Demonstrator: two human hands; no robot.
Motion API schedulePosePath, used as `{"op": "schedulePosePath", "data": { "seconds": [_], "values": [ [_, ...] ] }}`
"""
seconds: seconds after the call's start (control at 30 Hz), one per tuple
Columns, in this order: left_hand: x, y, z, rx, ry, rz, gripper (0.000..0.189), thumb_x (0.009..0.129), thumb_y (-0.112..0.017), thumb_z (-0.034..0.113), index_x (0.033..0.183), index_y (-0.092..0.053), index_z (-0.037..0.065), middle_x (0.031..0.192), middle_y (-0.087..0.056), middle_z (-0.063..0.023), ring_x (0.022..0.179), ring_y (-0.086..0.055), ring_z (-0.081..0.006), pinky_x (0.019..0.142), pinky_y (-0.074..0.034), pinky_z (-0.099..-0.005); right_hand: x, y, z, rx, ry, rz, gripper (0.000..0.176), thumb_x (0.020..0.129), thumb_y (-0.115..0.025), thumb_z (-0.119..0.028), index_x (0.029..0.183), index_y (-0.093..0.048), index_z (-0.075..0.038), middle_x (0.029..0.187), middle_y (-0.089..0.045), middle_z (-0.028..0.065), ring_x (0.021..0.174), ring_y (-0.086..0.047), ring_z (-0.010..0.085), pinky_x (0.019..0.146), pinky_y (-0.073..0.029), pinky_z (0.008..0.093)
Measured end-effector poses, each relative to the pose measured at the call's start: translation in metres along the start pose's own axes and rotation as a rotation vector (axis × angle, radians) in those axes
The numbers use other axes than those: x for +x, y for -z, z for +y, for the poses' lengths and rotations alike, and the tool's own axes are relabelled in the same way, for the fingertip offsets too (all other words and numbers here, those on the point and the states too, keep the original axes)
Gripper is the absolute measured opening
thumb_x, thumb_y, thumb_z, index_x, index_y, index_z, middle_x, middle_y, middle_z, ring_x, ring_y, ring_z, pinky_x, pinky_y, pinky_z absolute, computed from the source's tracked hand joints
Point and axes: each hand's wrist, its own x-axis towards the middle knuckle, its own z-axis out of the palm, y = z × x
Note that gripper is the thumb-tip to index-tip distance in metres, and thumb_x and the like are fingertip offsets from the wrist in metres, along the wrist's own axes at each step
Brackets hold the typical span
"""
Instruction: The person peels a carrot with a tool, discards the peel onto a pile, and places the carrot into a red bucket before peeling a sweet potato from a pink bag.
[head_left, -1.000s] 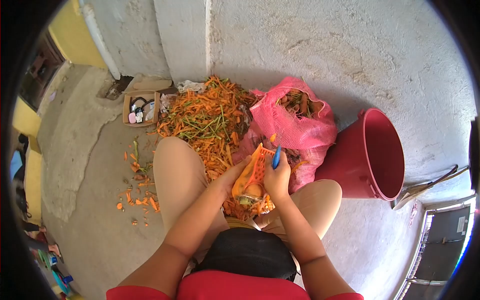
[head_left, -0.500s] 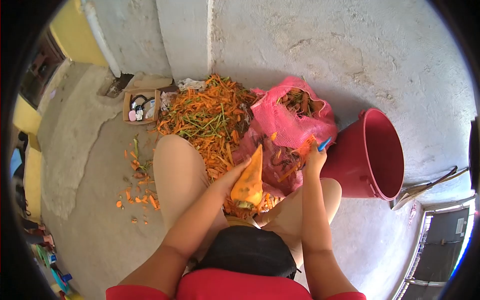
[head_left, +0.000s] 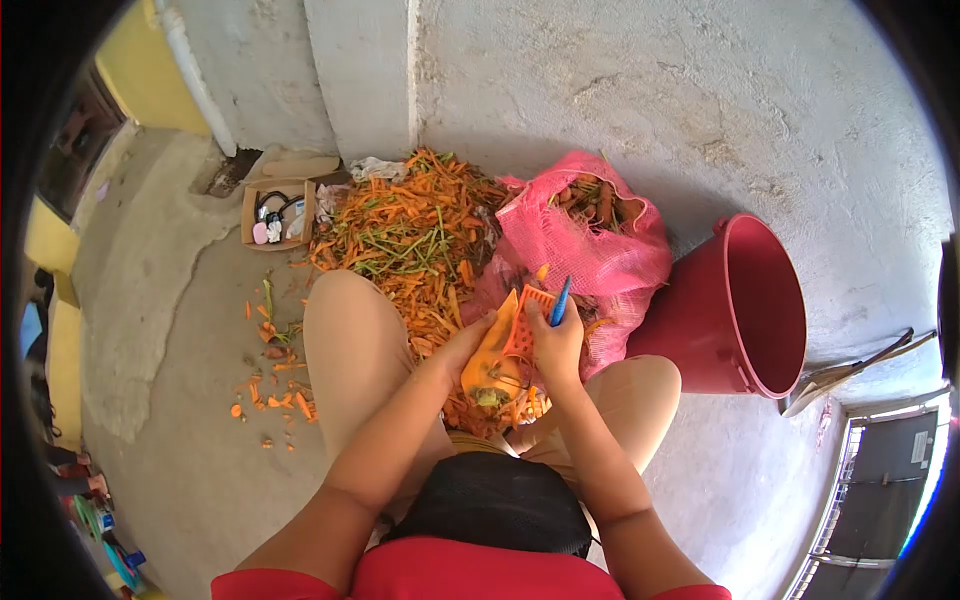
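My left hand is wrapped around a large carrot, its tip pointing away and its stem end toward me. An orange perforated plastic tool lies against the carrot's right side, gripped in my right hand. A blue handle-like piece juts up from the same right hand; whether it belongs to the orange tool I cannot tell. Below the carrot, between my legs, are loose orange peelings.
A heap of carrot peelings and green stalks lies against the wall. Beside it stands a pink mesh sack with carrots inside. A red bucket leans over at right. A cardboard box holds small items; scraps dot the floor.
My right hand has come left and toward me, bringing the orange tool from over the sack to the carrot's side. The left hand keeps the carrot nearly in place.
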Motion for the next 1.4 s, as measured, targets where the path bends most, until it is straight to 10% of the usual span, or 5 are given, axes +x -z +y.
{"op": "schedulePosePath", "data": {
  "seconds": [0.23, 0.63, 0.83, 1.03, 1.4],
  "values": [
    [0.003, 0.009, -0.003, 0.029, 0.034, -0.091, 0.042, 0.086, -0.033, 0.041, 0.106, -0.047, 0.007, 0.091, -0.057, -0.0068, 0.075, -0.058, -0.0166, 0.065, -0.049, -0.0295, -0.006, -0.005, -0.018, -0.303, 0.021, -0.04, 0.023, 0.074, -0.059, -0.018, 0.076, -0.049, 0.002, 0.055, -0.045, 0.0081, 0.048, -0.042, 0.0135, 0.046, -0.035, 0.03],
    [-0.015, -0.009, -0.003, 0.147, 0.186, -0.043, 0.038, 0.084, -0.042, 0.039, 0.102, -0.048, 0.006, 0.087, -0.058, -0.0085, 0.073, -0.058, -0.018, 0.064, -0.049, -0.0298, 0.113, 0.038, 0.071, -0.33, 0.001, 0.6, 0.028, 0.075, -0.056, -0.026, 0.071, -0.045, -0.001, 0.058, -0.048, 0.0136, 0.051, -0.047, 0.0289, 0.051, -0.037, 0.0374],
    [0.01, 0.011, -0.003, 0.137, -0.035, 0.251, 0.035, 0.084, -0.042, 0.039, 0.101, -0.049, 0.009, 0.088, -0.055, -0.0063, 0.079, -0.054, -0.019, 0.071, -0.046, -0.0354, 0.076, 0.026, 0.037, 0.117, -0.018, 0.263, 0.022, 0.076, -0.058, -0.019, 0.07, -0.043, -0.004, 0.057, -0.038, -0.0012, 0.05, -0.035, 0.0087, 0.046, -0.033, 0.0246],
    [0.007, 0.015, 0.002, -0.01, -0.004, 0.009, 0.038, 0.082, -0.044, 0.04, 0.102, -0.049, 0.008, 0.091, -0.055, -0.0067, 0.081, -0.055, -0.0196, 0.073, -0.046, -0.0345, 0.013, 0.001, -0.007, 0.381, -0.119, -0.117, 0.018, 0.075, -0.059, -0.013, 0.086, -0.049, -0.004, 0.066, -0.046, -0.002, 0.055, -0.042, 0.0048, 0.05, -0.036, 0.0191],
    [0.007, 0.013, -0.008, -0.101, 0.022, -0.147, 0.037, 0.085, -0.04, 0.035, 0.11, -0.045, 0.007, 0.1, -0.054, -0.0072, 0.086, -0.055, -0.0192, 0.074, -0.046, -0.0337, -0.009, -0.006, -0.007, -0.078, 0.038, -0.025, 0.017, 0.075, -0.058, -0.014, 0.078, -0.05, 0.001, 0.057, -0.046, 0.005, 0.05, -0.043, 0.0097, 0.046, -0.036, 0.026]
  ]
}}
